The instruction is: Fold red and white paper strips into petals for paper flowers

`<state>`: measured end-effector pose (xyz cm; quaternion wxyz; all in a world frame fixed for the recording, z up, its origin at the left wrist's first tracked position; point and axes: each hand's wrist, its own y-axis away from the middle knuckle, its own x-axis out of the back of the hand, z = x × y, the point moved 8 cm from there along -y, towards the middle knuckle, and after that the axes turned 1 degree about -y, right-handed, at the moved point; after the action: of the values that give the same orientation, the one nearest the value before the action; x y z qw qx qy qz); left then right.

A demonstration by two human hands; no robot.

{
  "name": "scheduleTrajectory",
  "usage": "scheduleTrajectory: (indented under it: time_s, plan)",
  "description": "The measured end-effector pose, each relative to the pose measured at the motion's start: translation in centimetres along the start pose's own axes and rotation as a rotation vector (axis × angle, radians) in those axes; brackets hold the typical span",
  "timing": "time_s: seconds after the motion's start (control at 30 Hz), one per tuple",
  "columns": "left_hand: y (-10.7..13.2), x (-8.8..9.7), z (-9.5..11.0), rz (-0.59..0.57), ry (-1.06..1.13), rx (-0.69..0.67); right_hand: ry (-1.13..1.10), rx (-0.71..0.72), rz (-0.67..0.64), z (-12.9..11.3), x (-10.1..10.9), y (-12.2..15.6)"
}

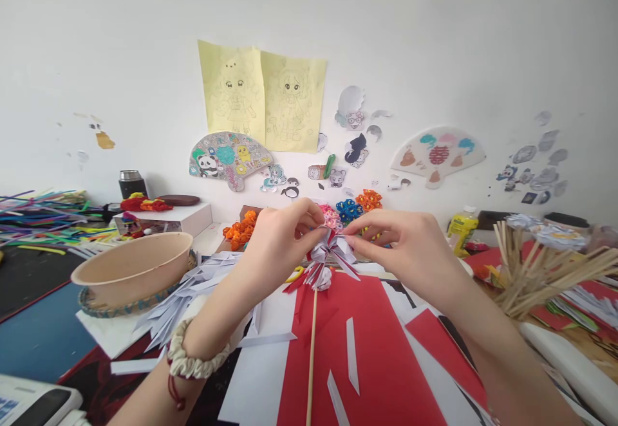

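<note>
Between my two hands is a paper flower (330,252) of white and red folded strips, on top of a thin wooden stick (313,355). My left hand (290,230) pinches the flower's upper left edge with thumb and fingertips. On the opposite side, my right hand (400,236) grips a white petal of the flower between thumb and forefinger. Below lie a red paper sheet (367,349) and loose folded white strips (353,356). A fabric scrunchie (197,358) circles my left wrist.
To the left stand an oval basin (140,265) and a pile of white paper strips (178,297). Wooden sticks (526,271) bristle at the right, near a yellow bottle (462,226). Orange pipe-cleaner flowers (240,230) sit behind my left hand. The wall (309,1) bounds the back.
</note>
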<state>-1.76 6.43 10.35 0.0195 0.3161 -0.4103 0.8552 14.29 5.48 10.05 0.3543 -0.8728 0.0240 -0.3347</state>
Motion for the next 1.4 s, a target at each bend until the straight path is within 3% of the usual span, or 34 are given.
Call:
scheduleTrajectory:
  time_s: [0.17, 0.47, 0.63, 0.83, 1.03, 1.27, 1.4]
  plan:
    - [0.1, -0.1, 0.7, 0.02, -0.093, -0.062, 0.241, 0.22, 0.039, -1.3, -0.3, 0.2]
    - [0.4, -0.2, 1.4, 0.053, -0.205, -0.133, 0.45, 0.326, -0.024, -2.2, -1.2, 0.9]
    - [0.8, -0.4, 2.4, 0.066, -0.277, -0.239, 0.547, 0.41, 0.001, -3.3, -1.4, 1.4]
    - [1.0, -0.9, 2.8, 0.034, -0.336, -0.279, 0.627, 0.494, -0.035, -4.1, -1.6, 1.9]
    - [0.9, -0.7, 2.6, 0.017, -0.33, -0.233, 0.611, 0.517, -0.091, -4.1, -1.5, 2.0]
    - [1.5, -1.7, 3.3, 0.017, -0.387, -0.312, 0.491, 0.459, -0.116, -3.8, -1.3, 1.7]
    - [1.4, -1.6, 3.2, 0.005, -0.372, -0.292, 0.446, 0.435, -0.091, -3.7, -1.1, 1.8]
